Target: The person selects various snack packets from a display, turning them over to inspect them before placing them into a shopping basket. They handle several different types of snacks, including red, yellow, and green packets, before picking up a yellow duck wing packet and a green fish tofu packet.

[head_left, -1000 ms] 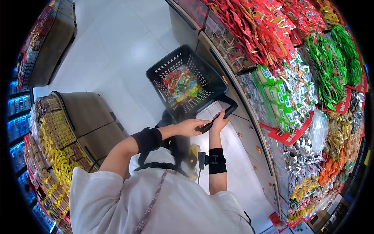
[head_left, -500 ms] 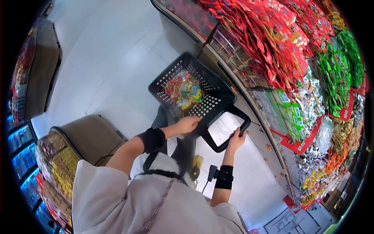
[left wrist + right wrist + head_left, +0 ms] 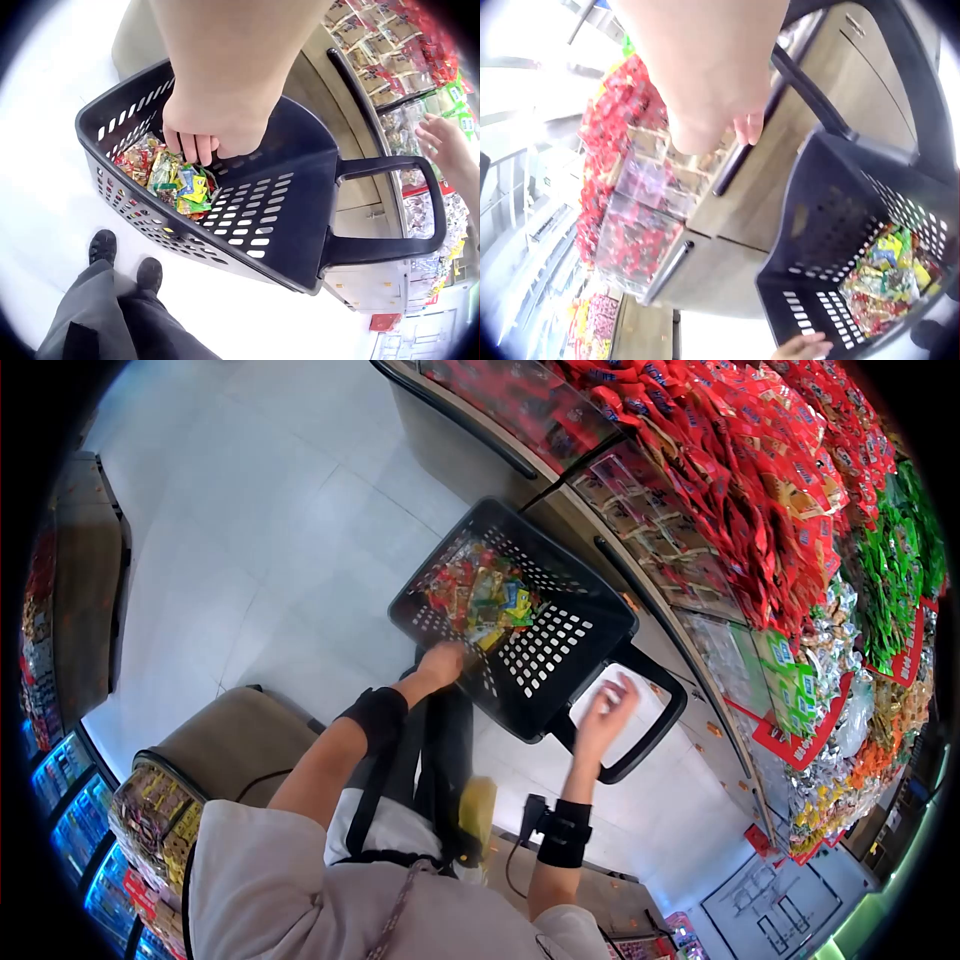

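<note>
My left hand (image 3: pixel 440 663) is over the near rim of a black basket (image 3: pixel 550 660) in the head view. In the left wrist view this hand (image 3: pixel 217 131) has loosely bent fingers above the basket's inside, with nothing visible in them; contact with the basket cannot be told. Small colourful packets (image 3: pixel 176 180) lie at one end of the basket. My right hand (image 3: pixel 606 715) is off the handle (image 3: pixel 672 710), its fingers bent and apart, nothing held. The left wrist view shows it (image 3: pixel 446 146) beyond the handle.
Stands with red packets (image 3: pixel 740 490), green packets (image 3: pixel 893 565) and clear-fronted bins run along the right. A brown cabinet (image 3: pixel 235 740) stands at the lower left, another (image 3: pixel 88 580) at the far left. Pale tiled floor (image 3: pixel 270 490) lies between them.
My right hand has let go of the handle. The left hand has moved from the handle area leftward along the basket. The basket and handle now sit lower and farther right in the head view.
</note>
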The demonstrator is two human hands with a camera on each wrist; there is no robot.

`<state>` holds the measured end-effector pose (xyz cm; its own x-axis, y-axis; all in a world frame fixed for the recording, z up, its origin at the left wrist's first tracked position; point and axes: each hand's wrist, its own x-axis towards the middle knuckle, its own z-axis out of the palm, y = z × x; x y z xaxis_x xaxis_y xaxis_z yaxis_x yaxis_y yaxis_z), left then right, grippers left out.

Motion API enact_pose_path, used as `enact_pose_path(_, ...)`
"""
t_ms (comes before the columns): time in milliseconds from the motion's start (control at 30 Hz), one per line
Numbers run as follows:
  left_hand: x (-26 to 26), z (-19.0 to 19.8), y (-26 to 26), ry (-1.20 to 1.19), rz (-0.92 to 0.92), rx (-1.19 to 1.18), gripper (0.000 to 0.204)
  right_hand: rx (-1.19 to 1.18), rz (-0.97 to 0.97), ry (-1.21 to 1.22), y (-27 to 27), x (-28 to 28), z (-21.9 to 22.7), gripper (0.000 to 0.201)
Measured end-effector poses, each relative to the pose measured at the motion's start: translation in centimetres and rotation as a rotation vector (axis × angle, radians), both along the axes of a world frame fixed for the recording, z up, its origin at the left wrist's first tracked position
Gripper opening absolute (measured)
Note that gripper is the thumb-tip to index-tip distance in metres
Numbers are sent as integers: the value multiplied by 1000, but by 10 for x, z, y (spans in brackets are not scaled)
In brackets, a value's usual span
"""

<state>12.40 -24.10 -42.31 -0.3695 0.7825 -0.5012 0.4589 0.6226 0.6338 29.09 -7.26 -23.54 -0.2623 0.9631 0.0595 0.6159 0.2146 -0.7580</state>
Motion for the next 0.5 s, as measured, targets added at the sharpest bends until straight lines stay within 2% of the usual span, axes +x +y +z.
enact_pose_path(33, -4, -7, 4, 9, -7, -26, 27, -68, 25, 3, -8, -7, -21, 30)
enact_pose_path(100, 2, -49, 8, 26, 38, 20, 29, -382, -45, 119, -24, -1, -86, 27)
enact_pose_path(200, 2, -81, 26, 101, 96, 85, 32, -610, -142, 375, -44, -7, -140, 23)
enact_pose_path(300, -8, -111, 55, 94, 124, 82, 37, -835, -251, 369, -52, -7, -179, 18)
enact_pose_path(367, -15, -132, 75, 116, 127, 24, 37, -902, -295, 336, -50, -4, -203, 18)
enact_pose_path(400, -20, -157, 86, 84, 144, -34, 39, -933, -314, 340, -48, -2, -216, 18)
enact_pose_path(500, -37, -200, 113, 57, 173, -59, 40, -982, -348, 360, -42, -1, -243, 18)
